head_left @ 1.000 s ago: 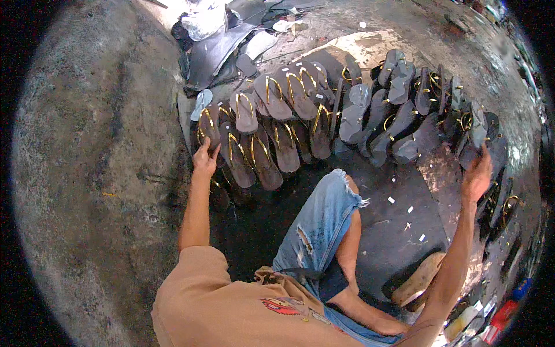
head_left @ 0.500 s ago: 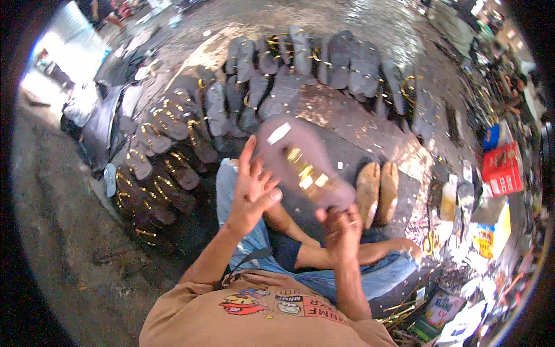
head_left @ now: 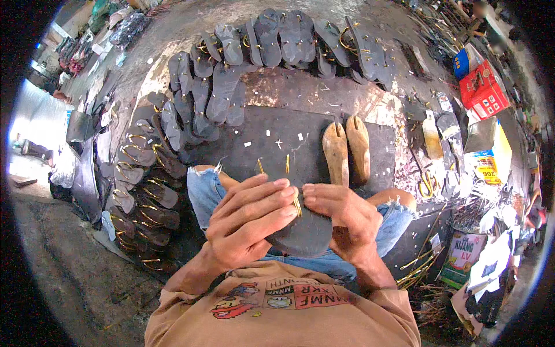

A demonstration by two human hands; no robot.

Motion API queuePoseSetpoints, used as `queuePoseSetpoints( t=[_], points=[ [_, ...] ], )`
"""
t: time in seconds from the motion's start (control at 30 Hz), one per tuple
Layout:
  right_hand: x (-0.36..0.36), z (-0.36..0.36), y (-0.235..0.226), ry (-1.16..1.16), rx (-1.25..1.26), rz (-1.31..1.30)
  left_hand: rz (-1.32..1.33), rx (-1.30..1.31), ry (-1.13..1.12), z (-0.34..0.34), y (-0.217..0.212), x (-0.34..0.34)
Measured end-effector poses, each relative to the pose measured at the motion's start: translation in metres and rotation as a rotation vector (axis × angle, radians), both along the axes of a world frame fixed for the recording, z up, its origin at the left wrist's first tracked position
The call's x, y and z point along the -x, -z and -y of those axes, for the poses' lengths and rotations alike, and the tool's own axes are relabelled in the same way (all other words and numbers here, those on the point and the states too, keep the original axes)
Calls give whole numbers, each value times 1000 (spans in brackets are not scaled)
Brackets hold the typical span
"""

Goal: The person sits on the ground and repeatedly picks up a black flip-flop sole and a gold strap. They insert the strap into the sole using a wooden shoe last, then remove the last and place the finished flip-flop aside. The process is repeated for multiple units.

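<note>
Close in front of my body, both hands are on a dark sandal (head_left: 303, 234) with gold strap pieces. My left hand (head_left: 248, 217) has its fingers drawn together, their tips at a gold strap (head_left: 298, 206); its thumb is hidden. With bent fingers, my right hand (head_left: 344, 217) grips the sandal from the other side, fingertips almost meeting the left ones. Thin gold strip ends (head_left: 287, 163) stand up just beyond the hands. Past the right hand lies a pair of wooden shoe lasts (head_left: 335, 151) on a dark mat (head_left: 260, 130).
Dark sandal soles (head_left: 298, 37) form an arc across the far side. Gold-strapped sandals (head_left: 156, 194) continue it on the left. At right are scissors (head_left: 426, 184), a bottle (head_left: 431, 136), a red box (head_left: 484, 89), a yellow-and-white box (head_left: 488, 153) and a green-and-white can (head_left: 462, 257).
The sandal has come nearer my body and turned, its pale label and gold pieces no longer facing up. My left hand, open before, has closed in on it; my right hand still holds it.
</note>
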State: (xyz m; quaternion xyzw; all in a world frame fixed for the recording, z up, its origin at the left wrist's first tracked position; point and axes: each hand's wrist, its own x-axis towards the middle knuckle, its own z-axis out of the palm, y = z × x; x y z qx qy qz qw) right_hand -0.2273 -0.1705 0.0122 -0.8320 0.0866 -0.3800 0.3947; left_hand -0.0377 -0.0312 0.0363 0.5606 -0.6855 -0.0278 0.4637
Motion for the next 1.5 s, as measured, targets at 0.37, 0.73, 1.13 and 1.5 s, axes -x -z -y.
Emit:
queuePoseSetpoints(
  t=[0.37,0.73,1.13,1.5],
  points=[
    [5,-13,10,44,-181,-62,-109,-58,104,4,12,0],
    [-6,5,102,94,-763,-77,-201,-337,-191,9,64,-20],
    [24,27,145,314,-1158,-42,-1795,-24,-5,56,114,-123],
    [6,-55,39,40,-596,-217,-1570,-172,20,43,94,-92]
  ],
)
